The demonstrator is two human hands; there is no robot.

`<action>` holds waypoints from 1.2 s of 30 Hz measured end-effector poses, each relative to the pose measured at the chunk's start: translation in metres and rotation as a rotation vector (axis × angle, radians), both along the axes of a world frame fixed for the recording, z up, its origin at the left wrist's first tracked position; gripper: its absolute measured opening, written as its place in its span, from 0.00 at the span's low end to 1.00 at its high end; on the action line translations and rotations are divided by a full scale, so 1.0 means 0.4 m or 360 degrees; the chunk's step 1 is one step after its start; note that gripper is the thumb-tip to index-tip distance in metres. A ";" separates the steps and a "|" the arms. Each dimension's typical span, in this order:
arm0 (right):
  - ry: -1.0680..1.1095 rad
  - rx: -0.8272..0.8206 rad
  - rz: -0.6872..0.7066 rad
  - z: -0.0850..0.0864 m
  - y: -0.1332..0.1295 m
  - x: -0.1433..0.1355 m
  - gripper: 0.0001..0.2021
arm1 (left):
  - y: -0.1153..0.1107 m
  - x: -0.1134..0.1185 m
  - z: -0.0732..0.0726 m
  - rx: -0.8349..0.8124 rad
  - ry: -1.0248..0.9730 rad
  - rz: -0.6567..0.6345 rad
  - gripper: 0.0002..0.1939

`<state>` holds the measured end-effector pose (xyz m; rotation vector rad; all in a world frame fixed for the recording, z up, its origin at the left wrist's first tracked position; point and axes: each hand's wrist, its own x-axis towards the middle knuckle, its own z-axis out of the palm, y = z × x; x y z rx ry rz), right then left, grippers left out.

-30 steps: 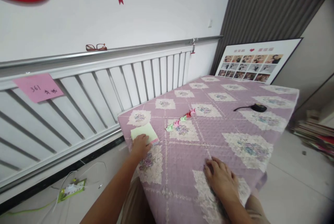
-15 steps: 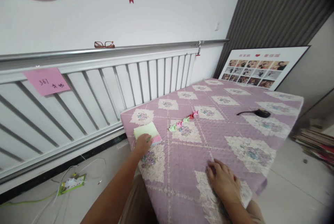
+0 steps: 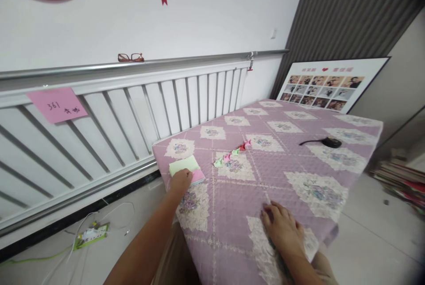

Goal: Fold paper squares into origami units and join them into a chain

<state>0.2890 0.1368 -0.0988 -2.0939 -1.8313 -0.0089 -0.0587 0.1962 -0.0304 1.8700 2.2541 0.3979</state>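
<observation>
My left hand point(image 3: 181, 181) is at a small stack of square coloured paper point(image 3: 184, 164), light green with a pink part at its right side. Its fingers are curled and pressed together on the paper, and their tips are partly hidden. On the tablecloth just right of the stack, several small folded paper shapes point(image 3: 236, 152) in green, pink and red form a slanting row. My right hand point(image 3: 283, 227) rests on the near part of the cloth, palm down, fingers loosely bent and holding nothing.
A purple and white flowered cloth point(image 3: 239, 205) covers the table. Toward the right lies a black object with a cord point(image 3: 331, 142). A photo board point(image 3: 318, 86) leans behind. Along the left runs a white radiator point(image 3: 133, 117), with glasses point(image 3: 130, 57) above. A power strip point(image 3: 92, 235) is on the floor.
The view has shifted slightly. My left fingers are curled a little more over the paper stack; my right hand stays resting on the cloth.
</observation>
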 end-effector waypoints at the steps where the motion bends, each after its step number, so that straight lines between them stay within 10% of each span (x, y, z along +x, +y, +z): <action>1: -0.0003 0.0006 -0.0001 0.000 0.000 0.000 0.17 | -0.004 0.005 0.004 -0.0010 0.0046 -0.0005 0.16; 13: -0.0022 -0.0032 -0.0006 0.007 -0.001 -0.003 0.18 | -0.026 0.036 -0.008 -0.0022 0.0363 -0.0122 0.15; 36: -0.0025 -0.0014 0.0002 0.012 -0.004 -0.003 0.16 | -0.019 -0.023 -0.010 0.0231 -0.0096 0.0000 0.07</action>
